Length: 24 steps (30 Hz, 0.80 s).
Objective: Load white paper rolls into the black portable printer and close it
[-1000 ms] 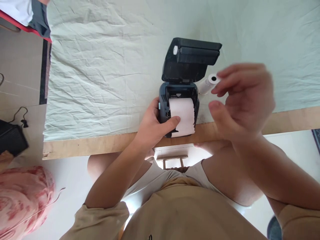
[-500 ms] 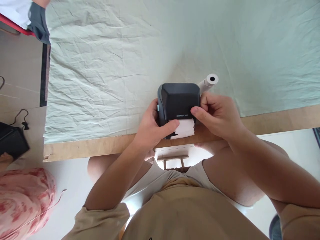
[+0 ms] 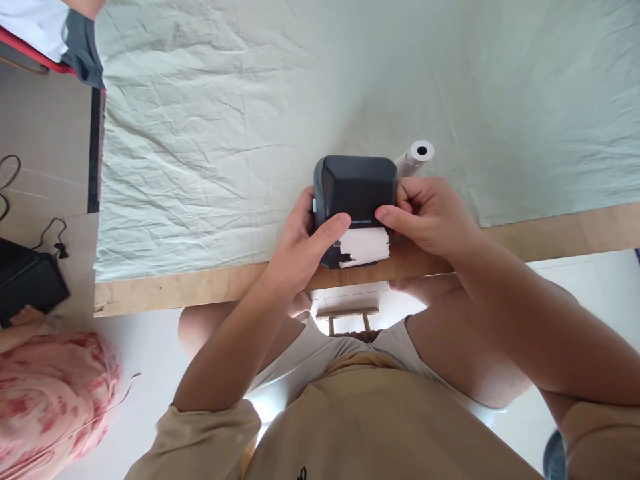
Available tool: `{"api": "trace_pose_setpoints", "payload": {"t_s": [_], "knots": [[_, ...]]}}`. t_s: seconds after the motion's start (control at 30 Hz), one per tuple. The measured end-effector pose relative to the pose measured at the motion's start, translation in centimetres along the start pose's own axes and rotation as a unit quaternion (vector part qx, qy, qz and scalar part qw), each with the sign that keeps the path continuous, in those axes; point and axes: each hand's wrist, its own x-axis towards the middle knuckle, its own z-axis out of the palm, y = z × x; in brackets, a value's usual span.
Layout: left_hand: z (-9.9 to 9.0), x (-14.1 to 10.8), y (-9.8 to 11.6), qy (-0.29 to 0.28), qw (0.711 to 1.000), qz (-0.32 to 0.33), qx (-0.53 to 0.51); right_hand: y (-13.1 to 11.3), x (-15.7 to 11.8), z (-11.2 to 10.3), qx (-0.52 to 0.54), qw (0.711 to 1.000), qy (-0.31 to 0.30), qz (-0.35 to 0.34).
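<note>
The left hand [image 3: 300, 257] is gripping the black printer [image 3: 357, 190] at the surface's [image 3: 200, 200] front edge, thumb on its lid; the right hand [image 3: 435, 217], fingers curled, is holding the opposite side. Torn white paper [image 3: 367, 245] is protruding below the lid. A paper roll [image 3: 414, 157] is lying just beside.

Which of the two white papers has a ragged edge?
The paper strip sticking out of the black printer; the other, the roll, is wound up.

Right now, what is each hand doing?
Left hand: closed around the dark printer's left side, thumb on its lid.
Right hand: fingers curled at the printer's right side, thumb on the lid.
</note>
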Motion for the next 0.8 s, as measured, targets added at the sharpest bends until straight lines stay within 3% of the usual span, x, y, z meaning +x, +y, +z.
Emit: {"api": "trace_pose_setpoints", "payload": {"t_s": [0.2, 0.4, 0.6, 0.8], "knots": [[0.4, 0.6, 0.0, -0.021, 0.999, 0.007, -0.05, 1.3, -0.3, -0.2, 0.044, 0.999, -0.012, -0.015], [1.0, 1.1, -0.4, 0.023, 0.994, 0.01, -0.102, 2.1, -0.6, -0.3, 0.044, 0.997, -0.022, -0.053], [0.9, 0.8, -0.7, 0.068, 0.994, 0.021, -0.08, 3.2, -0.7, -0.5, 0.001, 0.994, -0.049, -0.1], [1.1, 1.0, 0.0, 0.086, 0.992, 0.037, -0.09, 4.2, -1.0, 0.7, 0.017, 0.993, -0.018, -0.118]]}}
